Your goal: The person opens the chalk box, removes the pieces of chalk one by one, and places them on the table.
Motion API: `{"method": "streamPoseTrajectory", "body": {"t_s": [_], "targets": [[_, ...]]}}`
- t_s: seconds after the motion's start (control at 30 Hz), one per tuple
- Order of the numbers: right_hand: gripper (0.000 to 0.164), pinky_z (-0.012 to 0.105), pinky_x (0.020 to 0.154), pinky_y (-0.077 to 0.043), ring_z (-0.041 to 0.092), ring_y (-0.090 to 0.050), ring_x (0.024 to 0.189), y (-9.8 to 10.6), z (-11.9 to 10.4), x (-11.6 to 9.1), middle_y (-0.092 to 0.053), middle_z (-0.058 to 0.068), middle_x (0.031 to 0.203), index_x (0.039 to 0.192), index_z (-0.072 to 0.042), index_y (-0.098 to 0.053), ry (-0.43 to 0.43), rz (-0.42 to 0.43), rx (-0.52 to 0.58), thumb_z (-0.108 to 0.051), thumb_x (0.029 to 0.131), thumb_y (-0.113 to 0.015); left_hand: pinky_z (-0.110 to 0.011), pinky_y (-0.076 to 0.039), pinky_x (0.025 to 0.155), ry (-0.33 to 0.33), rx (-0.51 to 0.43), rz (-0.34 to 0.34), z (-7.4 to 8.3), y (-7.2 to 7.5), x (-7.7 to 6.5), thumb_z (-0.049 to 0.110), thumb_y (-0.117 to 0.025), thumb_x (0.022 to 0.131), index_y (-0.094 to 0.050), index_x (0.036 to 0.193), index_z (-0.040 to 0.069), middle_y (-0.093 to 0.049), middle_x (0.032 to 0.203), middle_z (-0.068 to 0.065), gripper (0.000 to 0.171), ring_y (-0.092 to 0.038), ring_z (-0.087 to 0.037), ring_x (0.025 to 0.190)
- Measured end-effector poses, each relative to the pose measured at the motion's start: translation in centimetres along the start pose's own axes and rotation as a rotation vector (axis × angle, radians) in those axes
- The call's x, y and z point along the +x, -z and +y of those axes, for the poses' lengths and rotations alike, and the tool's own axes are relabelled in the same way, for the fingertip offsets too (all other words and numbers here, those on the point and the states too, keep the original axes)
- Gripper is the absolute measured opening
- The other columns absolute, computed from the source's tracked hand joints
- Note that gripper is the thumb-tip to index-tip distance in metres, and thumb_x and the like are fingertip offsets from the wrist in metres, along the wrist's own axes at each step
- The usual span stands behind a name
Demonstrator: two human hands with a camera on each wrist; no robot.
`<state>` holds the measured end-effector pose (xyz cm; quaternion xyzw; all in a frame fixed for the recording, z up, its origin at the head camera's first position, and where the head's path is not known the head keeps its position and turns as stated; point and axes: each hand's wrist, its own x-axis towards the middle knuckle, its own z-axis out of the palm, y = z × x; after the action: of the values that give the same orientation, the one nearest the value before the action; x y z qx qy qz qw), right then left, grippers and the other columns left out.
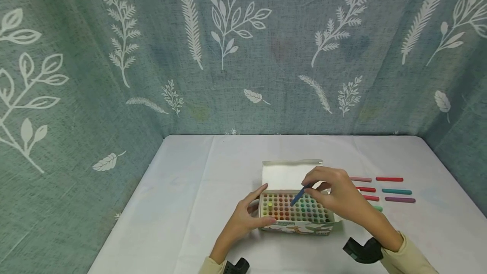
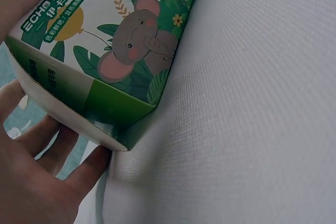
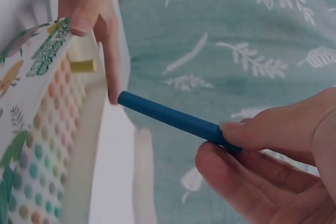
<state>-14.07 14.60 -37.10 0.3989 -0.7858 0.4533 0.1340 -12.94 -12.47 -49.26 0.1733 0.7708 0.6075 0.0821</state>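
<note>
My right hand (image 1: 340,193) pinches one end of a plain blue crayon (image 3: 173,119) between thumb and fingertips. The crayon slants down, its free end close over the box's grid of round holes in the head view. That printed cardboard box (image 2: 121,40) has its lid (image 1: 291,174) folded back and coloured dots in the holes. One yellow crayon (image 3: 84,66) sticks up near the left side of the grid. My left hand (image 1: 245,215) grips the box's left end, thumb over the front edge and fingers spread around the side flap (image 2: 58,108).
Several loose crayons lie on the white table (image 1: 182,206) right of the box, among them a red one (image 1: 389,179), a teal one (image 1: 397,191) and a purple one (image 1: 400,200). A leaf-patterned curtain (image 1: 243,54) hangs behind and at both sides.
</note>
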Motion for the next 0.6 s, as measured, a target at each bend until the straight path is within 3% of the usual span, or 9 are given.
{"method": "streamPoseTrajectory", "body": {"t_s": [0.33,0.6], "targets": [[0.031,0.021,0.066,-0.056,0.018,-0.066,0.080,2.3,0.3,-1.0,-0.066,0.001,0.093,0.095,-0.013,-0.069,-0.024,0.030,-0.014,0.011,0.076,-0.072,-0.049,-0.037,0.105,-0.018,-0.004,-0.002,-0.2,0.1,0.0,0.028,-0.080,0.078,-0.033,0.148,0.034,-0.031,0.150,0.002,0.084,-0.035,-0.031,0.133],[0.035,0.021,0.064,-0.056,0.012,-0.065,0.078,3.7,0.5,-2.3,-0.066,0.003,0.090,0.094,-0.012,-0.071,-0.069,0.103,-0.022,0.016,0.072,-0.073,-0.048,-0.036,0.106,-0.024,-0.002,-0.012,-0.1,0.1,0.0,0.025,-0.079,0.079,-0.032,0.148,0.033,-0.031,0.150,-0.001,0.083,-0.037,-0.031,0.132]]}}
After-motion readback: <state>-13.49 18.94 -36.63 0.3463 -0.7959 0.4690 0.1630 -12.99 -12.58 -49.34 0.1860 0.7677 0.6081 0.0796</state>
